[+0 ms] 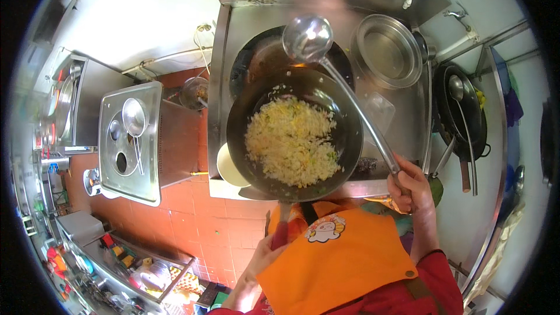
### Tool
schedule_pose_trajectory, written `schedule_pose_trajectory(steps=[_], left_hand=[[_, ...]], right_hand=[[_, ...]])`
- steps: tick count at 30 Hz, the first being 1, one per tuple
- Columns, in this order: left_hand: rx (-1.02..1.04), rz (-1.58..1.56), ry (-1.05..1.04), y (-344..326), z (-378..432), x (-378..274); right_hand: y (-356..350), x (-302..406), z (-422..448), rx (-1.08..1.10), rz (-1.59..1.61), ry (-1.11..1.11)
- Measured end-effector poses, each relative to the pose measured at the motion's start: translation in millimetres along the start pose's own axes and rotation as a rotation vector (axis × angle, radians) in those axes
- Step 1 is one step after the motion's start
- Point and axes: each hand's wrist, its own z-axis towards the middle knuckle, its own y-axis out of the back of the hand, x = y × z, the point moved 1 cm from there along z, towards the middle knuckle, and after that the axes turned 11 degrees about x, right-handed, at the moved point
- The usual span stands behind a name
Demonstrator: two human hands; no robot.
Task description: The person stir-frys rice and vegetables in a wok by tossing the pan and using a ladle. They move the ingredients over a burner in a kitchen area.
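My left hand grips the red handle of a dark wok, tilted above the stove. Fried rice with bits of yellow and green lies in the wok. My right hand is shut on the handle of a steel ladle, whose bowl is up beyond the wok's far rim. Behind the held wok, a dark round burner opening or second wok is partly hidden, with a small orange glow near its middle. A pale bowl is partly covered by the wok's left edge.
A steel basin and a clear plastic container are on the steel counter at right. Further right hang a black wok and a long ladle. At left, a strainer rests on a steel unit. Taps project at upper right.
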Motion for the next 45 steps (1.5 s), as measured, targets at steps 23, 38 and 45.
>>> schedule_pose_trajectory(steps=[23, 38, 45], left_hand=[[-0.01, -0.12, -0.166, -41.1, 112.8, -89.9], [0.007, -0.127, -0.148, -34.8, 104.0, -97.4], [-0.084, 0.147, -0.082, -30.0, 11.9, -23.1]], right_hand=[[-5.7, -19.2, 18.7, 0.007, 0.123, 0.098], [-7.2, -34.0, 27.2, -0.094, 0.007, 0.084], [1.4, -39.6, -11.0, -0.109, -0.079, 0.102]])
